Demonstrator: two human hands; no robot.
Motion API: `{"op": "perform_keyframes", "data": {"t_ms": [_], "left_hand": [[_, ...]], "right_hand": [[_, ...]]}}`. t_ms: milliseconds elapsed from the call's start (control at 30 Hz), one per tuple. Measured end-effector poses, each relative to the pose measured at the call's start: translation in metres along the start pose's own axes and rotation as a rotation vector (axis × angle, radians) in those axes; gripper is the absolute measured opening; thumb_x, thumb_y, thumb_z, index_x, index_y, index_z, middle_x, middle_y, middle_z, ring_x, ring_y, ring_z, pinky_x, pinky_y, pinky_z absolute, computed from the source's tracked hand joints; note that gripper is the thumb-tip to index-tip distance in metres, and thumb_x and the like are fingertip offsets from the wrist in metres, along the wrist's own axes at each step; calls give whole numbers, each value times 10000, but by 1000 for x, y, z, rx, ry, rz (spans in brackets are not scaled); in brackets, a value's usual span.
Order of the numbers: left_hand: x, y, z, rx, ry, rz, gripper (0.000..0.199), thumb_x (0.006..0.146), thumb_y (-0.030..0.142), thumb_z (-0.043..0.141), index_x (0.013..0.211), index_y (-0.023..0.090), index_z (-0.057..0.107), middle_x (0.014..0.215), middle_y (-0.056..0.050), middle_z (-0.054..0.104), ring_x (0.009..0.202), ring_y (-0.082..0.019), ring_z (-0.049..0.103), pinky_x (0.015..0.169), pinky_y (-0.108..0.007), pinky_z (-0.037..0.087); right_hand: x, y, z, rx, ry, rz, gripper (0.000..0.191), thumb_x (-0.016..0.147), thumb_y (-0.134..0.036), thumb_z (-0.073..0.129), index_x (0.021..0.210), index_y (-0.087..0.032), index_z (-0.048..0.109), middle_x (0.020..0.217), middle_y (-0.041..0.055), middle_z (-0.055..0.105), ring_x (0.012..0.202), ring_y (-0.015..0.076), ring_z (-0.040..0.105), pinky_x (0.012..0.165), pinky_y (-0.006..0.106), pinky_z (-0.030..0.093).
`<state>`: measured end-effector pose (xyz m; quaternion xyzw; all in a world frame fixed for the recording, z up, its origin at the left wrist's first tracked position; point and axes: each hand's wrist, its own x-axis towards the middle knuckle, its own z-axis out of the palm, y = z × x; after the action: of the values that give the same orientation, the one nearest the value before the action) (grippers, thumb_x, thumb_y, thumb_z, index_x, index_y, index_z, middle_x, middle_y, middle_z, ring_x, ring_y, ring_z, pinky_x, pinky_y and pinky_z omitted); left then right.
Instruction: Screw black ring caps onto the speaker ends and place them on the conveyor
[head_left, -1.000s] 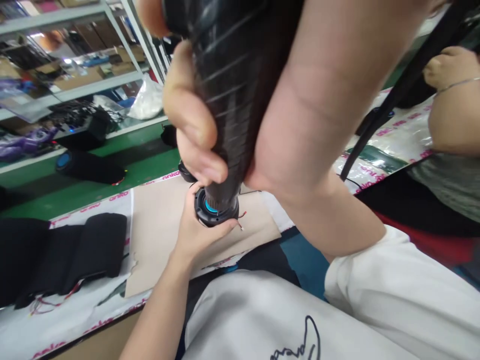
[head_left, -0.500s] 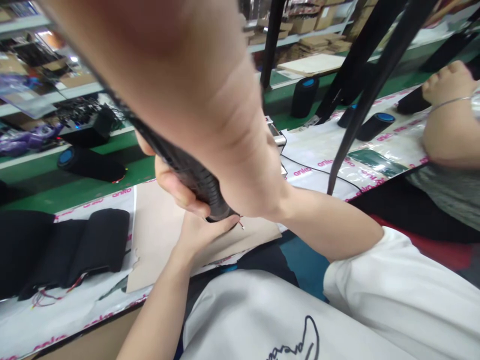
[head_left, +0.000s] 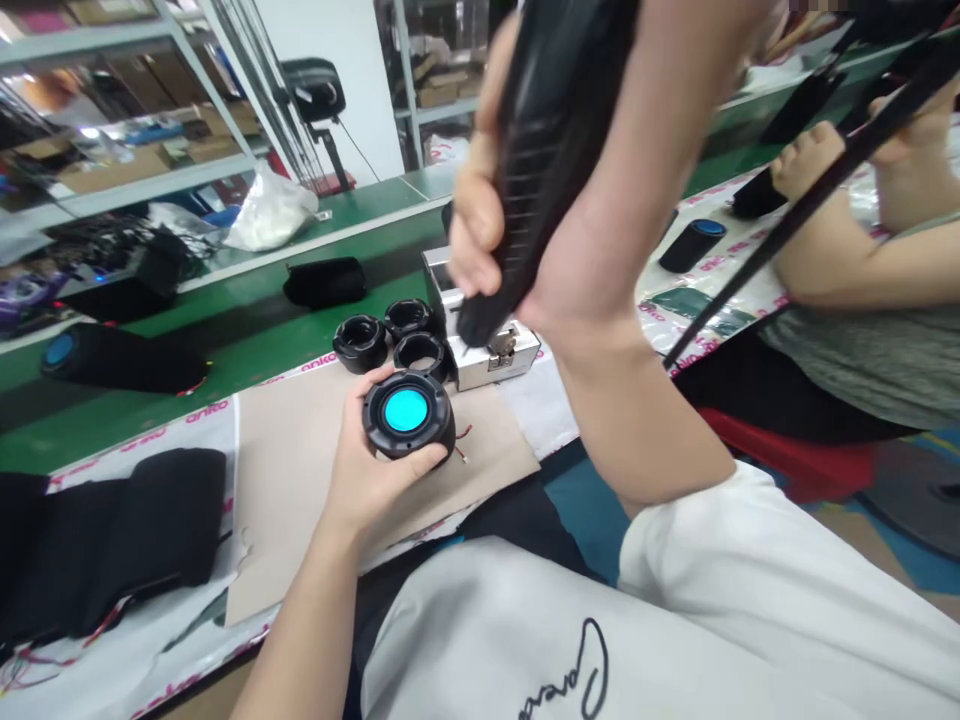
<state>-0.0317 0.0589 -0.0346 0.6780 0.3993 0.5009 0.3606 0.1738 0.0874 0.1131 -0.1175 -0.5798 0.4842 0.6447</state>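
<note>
My left hand (head_left: 375,470) is wrapped round a black round speaker part (head_left: 409,412) with a bright blue disc in its middle, held over a brown cardboard sheet (head_left: 285,460). Thin red and black wires with a small white plug (head_left: 464,458) come out at its right side. Above and to the right, my right hand (head_left: 487,220) grips a black power screwdriver (head_left: 536,150), whose tip points down over a silver metal box (head_left: 495,368). Several black rings (head_left: 361,343) stand just behind the speaker part.
Black fabric-covered pieces (head_left: 157,520) lie at the left. On the green conveyor (head_left: 262,320) are a black cylinder (head_left: 120,360) and a black piece (head_left: 325,281). A co-worker's hand (head_left: 810,160) holds a black cylinder at the right; a dark bar (head_left: 795,210) slants there.
The screwdriver in my right hand has lifted up and right, off the part in my left hand. The blue disc, black rings and more of the metal box now show as the view has shifted.
</note>
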Motion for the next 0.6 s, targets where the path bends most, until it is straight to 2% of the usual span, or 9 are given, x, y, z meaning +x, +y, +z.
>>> {"op": "perform_keyframes", "data": {"t_ms": [33, 100, 167, 267, 400, 467, 533, 567, 600], "left_hand": [[-1, -1, 0, 1, -10, 10, 942, 655, 525, 1001, 1432, 234, 555, 1408, -138, 684, 1255, -318, 721, 1055, -429, 596], [-2, -1, 0, 8, -23, 28, 906, 680, 488, 997, 1435, 243, 561, 1424, -131, 672, 1283, -309, 709, 1082, -415, 579], [-3, -2, 0, 9, -18, 49, 891, 684, 462, 1000, 1431, 248, 563, 1427, -125, 667, 1288, -300, 705, 1087, -404, 570], [-2, -3, -2, 13, -8, 72, 891, 670, 458, 1007, 1417, 248, 567, 1420, -123, 666, 1289, -297, 702, 1081, -400, 568], [-1, -3, -2, 21, 1, 74, 897, 663, 486, 1004, 1407, 242, 568, 1405, -126, 669, 1284, -303, 703, 1083, -410, 569], [-1, -4, -1, 8, -3, 77, 893, 669, 505, 998, 1405, 241, 565, 1404, -128, 669, 1288, -308, 702, 1086, -415, 571], [-1, -3, -1, -21, -24, 90, 879, 688, 530, 983, 1405, 244, 564, 1403, -129, 673, 1290, -312, 702, 1088, -418, 572], [-1, -3, -1, -31, -35, 94, 870, 701, 545, 972, 1408, 244, 562, 1406, -131, 673, 1288, -314, 703, 1085, -419, 575], [-1, -3, 0, -34, -40, 95, 865, 714, 565, 959, 1410, 243, 559, 1406, -135, 673, 1284, -316, 705, 1078, -421, 579]], "right_hand": [[0, 4, -14, -83, 151, -68, 448, 958, -646, 706, 928, -227, 550, 643, -80, 504, 477, 83, 429, 437, 257, 368], [0, 20, -37, -251, 373, -100, 589, 919, -811, 638, 852, -243, 498, 594, -71, 453, 455, 102, 416, 391, 301, 295], [0, 38, -54, -375, 458, -35, 721, 812, -958, 624, 836, -254, 471, 553, -85, 414, 443, 104, 420, 378, 309, 285], [-1, 57, -68, -400, 428, 19, 859, 647, -1058, 653, 838, -247, 442, 517, -118, 372, 452, 62, 404, 398, 265, 301], [-8, 60, -73, -351, 373, 84, 866, 638, -1061, 655, 815, -241, 439, 522, -108, 413, 444, 62, 434, 387, 258, 295], [-12, 51, -68, -323, 406, 129, 791, 734, -1012, 639, 808, -244, 470, 527, -88, 437, 417, 84, 420, 355, 274, 258], [-11, 34, -55, -278, 413, 92, 691, 845, -925, 610, 811, -244, 496, 542, -68, 456, 413, 110, 418, 343, 289, 268], [-8, 24, -46, -253, 419, 38, 638, 898, -871, 592, 828, -242, 513, 562, -61, 466, 424, 118, 427, 351, 290, 296], [-3, 13, -36, -238, 306, 49, 594, 916, -823, 615, 842, -241, 521, 591, -50, 509, 470, 140, 490, 400, 300, 408]]}}
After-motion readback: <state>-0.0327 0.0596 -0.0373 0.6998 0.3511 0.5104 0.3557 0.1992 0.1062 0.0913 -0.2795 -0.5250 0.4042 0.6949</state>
